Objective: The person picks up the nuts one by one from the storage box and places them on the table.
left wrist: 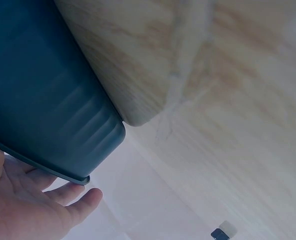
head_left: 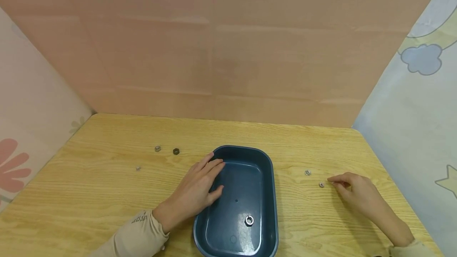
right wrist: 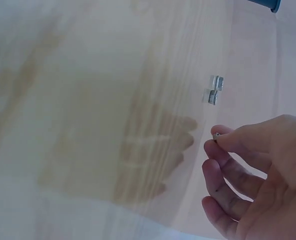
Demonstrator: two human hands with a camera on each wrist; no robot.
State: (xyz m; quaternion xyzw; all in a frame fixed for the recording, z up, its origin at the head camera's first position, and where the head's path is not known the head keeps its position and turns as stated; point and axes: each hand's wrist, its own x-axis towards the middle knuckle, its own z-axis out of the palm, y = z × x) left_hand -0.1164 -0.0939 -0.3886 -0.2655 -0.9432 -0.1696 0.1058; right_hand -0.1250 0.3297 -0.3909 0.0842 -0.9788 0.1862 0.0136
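A dark blue plastic tray [head_left: 235, 185] stands on the wooden table, with one shiny metal nut [head_left: 249, 220] lying inside near its front. My left hand [head_left: 196, 187] rests over the tray's left rim, fingers loosely extended and thumb over the inside. To the right of the tray, my right hand [head_left: 360, 195] pinches a small metal nut [right wrist: 216, 135] between thumb and fingertip, the other fingers loosely bent. Just left of those fingertips, two silvery nuts lie on the table, a nearer one [head_left: 321, 185] and a farther one [head_left: 308, 173].
Left of the tray lie a silvery nut [head_left: 158, 148], a dark nut [head_left: 176, 151] and a smaller silvery nut [head_left: 138, 168]. A brown papered wall [head_left: 214, 70] closes off the table's back, and patterned side panels flank it.
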